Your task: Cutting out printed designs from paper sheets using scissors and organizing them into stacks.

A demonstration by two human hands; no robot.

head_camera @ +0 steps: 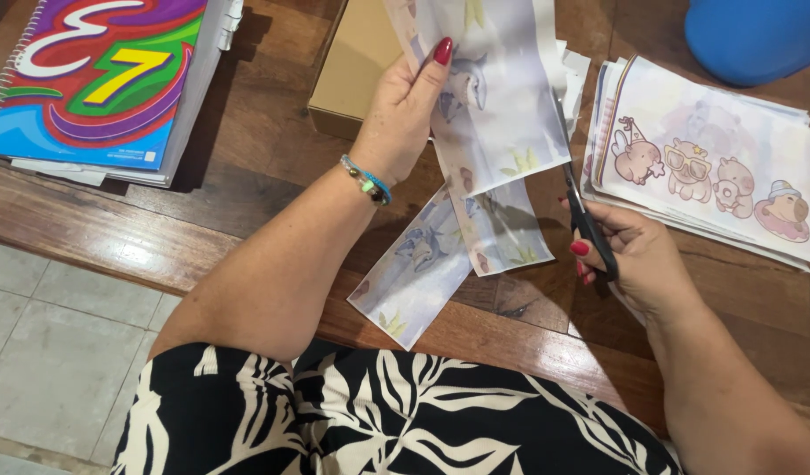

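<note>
My left hand [403,110] pinching shark-print paper sheet [493,97] above the wooden table [247,149], my right hand [638,264] gripping black-handled scissors [581,207] along its right edge, cut strips [423,264] hanging below, animal-print stack [713,158] just right.

Our left hand [403,114] pinches the printed sheet [493,88] up off the table [247,167]; our right hand [638,259] works black scissors [581,207] along its right edge. Cut strips [423,264] lie below, a sheet stack [713,158] to the right, a notebook [97,79] far left.
</note>
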